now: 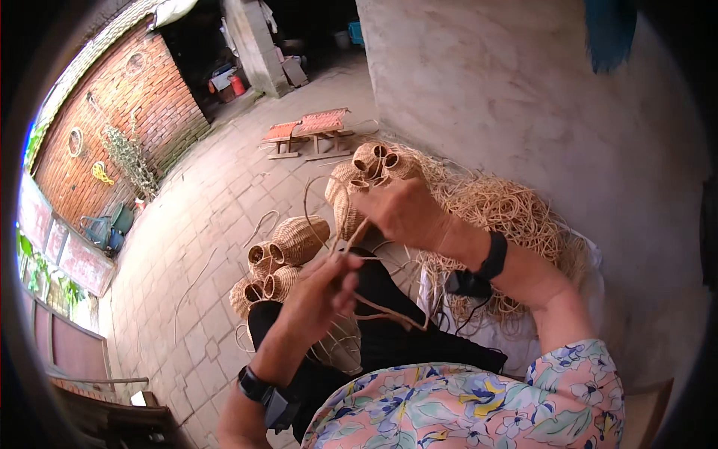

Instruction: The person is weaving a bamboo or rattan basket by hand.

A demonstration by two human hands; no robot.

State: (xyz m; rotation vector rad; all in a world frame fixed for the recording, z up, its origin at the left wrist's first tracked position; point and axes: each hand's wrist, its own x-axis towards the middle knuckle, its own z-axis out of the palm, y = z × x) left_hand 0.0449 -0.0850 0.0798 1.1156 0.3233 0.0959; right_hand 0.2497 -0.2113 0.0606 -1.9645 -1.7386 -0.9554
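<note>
Tan cane strand (357, 235) is up over the lap, stretched between the two hands. Left hand (318, 295) pinches it, thumb to fingers; right hand (404, 213) is curled tight around the upper bit, tips hidden. Pale basket (342, 348) under the left hand, more baskets (301, 238) on the paving, messy cane pile (505, 213) off right.
</note>
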